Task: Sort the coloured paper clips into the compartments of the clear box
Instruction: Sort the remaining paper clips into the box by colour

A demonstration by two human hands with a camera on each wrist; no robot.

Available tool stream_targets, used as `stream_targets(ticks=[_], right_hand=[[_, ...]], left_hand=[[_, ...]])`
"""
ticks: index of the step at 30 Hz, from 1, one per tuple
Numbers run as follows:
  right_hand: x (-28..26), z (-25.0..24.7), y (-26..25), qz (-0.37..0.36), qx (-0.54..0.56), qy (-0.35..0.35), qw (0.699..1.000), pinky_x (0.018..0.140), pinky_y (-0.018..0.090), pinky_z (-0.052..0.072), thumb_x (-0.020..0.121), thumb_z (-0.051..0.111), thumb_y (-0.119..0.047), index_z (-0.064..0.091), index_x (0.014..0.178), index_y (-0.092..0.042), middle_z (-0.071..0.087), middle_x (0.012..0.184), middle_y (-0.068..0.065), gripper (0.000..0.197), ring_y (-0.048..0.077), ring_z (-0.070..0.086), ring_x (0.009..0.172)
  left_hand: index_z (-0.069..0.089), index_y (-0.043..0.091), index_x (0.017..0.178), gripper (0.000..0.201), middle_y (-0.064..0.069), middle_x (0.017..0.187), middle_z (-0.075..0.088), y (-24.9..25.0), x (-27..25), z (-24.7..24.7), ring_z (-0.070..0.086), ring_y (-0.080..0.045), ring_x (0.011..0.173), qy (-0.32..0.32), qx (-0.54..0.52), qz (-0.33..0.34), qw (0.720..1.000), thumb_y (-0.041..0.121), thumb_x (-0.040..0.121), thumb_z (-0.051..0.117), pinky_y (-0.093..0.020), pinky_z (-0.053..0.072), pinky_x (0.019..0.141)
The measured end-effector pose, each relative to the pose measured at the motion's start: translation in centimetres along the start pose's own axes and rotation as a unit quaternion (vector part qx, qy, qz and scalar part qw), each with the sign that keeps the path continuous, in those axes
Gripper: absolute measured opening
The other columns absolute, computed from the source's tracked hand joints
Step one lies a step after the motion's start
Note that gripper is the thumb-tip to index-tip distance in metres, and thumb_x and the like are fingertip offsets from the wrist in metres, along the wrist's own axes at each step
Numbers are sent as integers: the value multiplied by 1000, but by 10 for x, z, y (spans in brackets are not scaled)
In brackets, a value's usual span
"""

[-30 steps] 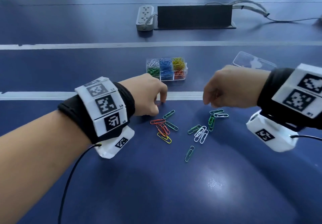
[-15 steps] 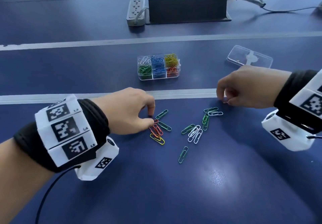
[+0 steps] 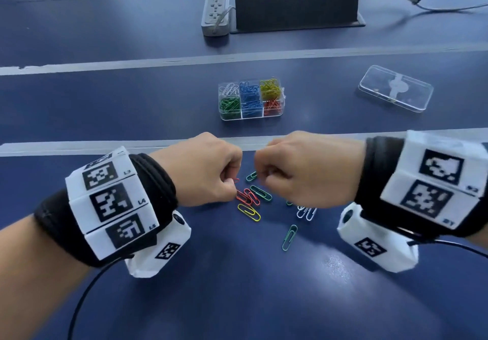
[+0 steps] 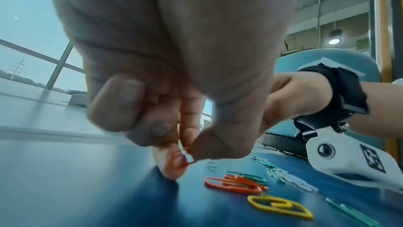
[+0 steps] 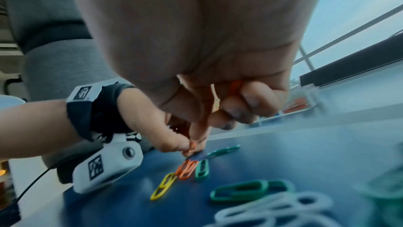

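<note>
Mostly done, judging by the clear box [image 3: 250, 99]: compartments well stocked with white, blue, yellow, green and orange clips, lid [image 3: 395, 88] off and lying well beyond the right hand [image 3: 303, 168].

Left on the surface [image 3: 237, 287], just under and in front of both hands: a small scatter only. Orange clips [image 3: 247, 197] bunched beside the left hand [image 3: 200, 170], one yellow clip [image 3: 249, 212] just nearer than them, a few green clips [image 3: 261, 193], a lone green clip [image 3: 289, 237] nearest the body, white clips [image 3: 306, 211] under the right hand.

Left hand: fingers curled, thumb and forefinger pinching an orange clip [image 4: 179, 159] right at the surface. Right hand: fingers curled too, an orange clip [image 5: 236, 86] tucked against the bent fingers.

Remaining: roughly a dozen loose clips to carry away to matching compartments, box sitting well ahead of both hands.
</note>
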State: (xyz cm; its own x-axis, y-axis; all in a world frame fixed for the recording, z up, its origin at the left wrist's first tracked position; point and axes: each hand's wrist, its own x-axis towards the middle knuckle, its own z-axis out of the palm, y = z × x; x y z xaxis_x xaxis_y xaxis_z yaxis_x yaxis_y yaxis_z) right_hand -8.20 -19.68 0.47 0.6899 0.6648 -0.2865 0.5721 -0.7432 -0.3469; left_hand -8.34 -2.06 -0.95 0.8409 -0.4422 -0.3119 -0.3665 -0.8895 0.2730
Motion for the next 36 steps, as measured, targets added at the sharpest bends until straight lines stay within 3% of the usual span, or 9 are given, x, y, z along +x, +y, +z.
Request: stream_targets(ticks=[4, 7, 10, 14, 19, 23, 27, 31, 36], right_hand=[[15, 8, -15, -24, -56, -31, 998, 80, 37, 49, 87, 57, -28, 66, 103, -15, 67, 102, 8, 22, 30, 60, 96], [21, 8, -16, -24, -59, -34, 997, 80, 35, 50, 86, 59, -27, 67, 106, -19, 67, 103, 6, 23, 30, 60, 99], [22, 9, -17, -27, -43, -35, 998, 74, 31, 45, 85, 58, -26, 67, 102, -20, 59, 85, 0, 19, 26, 56, 86], [20, 1, -16, 9, 40, -30, 999, 66, 25, 43, 81, 59, -25, 60, 79, -24, 54, 68, -8, 3, 14, 48, 66], [31, -27, 1, 79, 98, -8, 992, 55, 20, 37, 81, 57, -20, 49, 67, -24, 50, 60, -7, 17, 6, 43, 55], [52, -51, 26, 137, 57, 52, 987, 69, 24, 40, 84, 56, -15, 65, 82, -28, 58, 71, -8, 15, 15, 51, 70], [70, -66, 36, 194, 8, 87, 977, 78, 28, 51, 85, 57, -12, 75, 93, -20, 57, 61, -7, 21, 22, 60, 75], [85, -65, 34, 206, -42, 81, 974, 80, 34, 55, 83, 57, -8, 74, 100, -7, 74, 93, 13, 24, 30, 69, 89], [93, -65, 30, 183, -36, 81, 979, 83, 31, 53, 81, 62, -6, 71, 105, -21, 71, 100, 4, 29, 28, 67, 95]], left_hand=[[38, 28, 66, 25, 10, 63, 48, -1, -4, 0, 43, -4, 58, -4, -12, 13, 1000, 15, 81, 54, -19, 32, 54], [45, 27, 73, 17, 9, 68, 49, -2, -8, 0, 43, -10, 62, -18, -31, 24, 999, 17, 86, 43, -23, 33, 60], [41, 24, 65, 27, 7, 67, 48, -5, -9, 0, 42, -16, 69, -25, -40, 5, 999, 11, 89, 40, -28, 33, 67], [35, 20, 60, 31, 5, 59, 41, -3, -9, -2, 38, -11, 60, -14, -30, -31, 999, 11, 90, 38, -20, 29, 54], [38, 20, 65, 24, 5, 62, 44, 4, -8, -4, 40, -13, 63, -17, -19, -29, 999, 21, 88, 43, -29, 31, 56], [50, 21, 76, 14, 7, 70, 49, 5, -6, -2, 42, -14, 70, -33, -31, -3, 999, 17, 89, 43, -26, 34, 66], [63, 22, 95, 20, 12, 88, 49, 4, -4, -1, 42, -8, 81, -44, -32, 23, 998, 15, 91, 44, -18, 32, 75], [66, 23, 101, 20, 13, 92, 47, 2, -4, 0, 38, -4, 78, -34, -20, 42, 998, 17, 93, 48, -14, 28, 72], [67, 23, 109, 21, 9, 103, 56, 3, -3, -1, 41, 1, 71, -52, -16, 52, 997, 30, 90, 60, -16, 33, 74]])
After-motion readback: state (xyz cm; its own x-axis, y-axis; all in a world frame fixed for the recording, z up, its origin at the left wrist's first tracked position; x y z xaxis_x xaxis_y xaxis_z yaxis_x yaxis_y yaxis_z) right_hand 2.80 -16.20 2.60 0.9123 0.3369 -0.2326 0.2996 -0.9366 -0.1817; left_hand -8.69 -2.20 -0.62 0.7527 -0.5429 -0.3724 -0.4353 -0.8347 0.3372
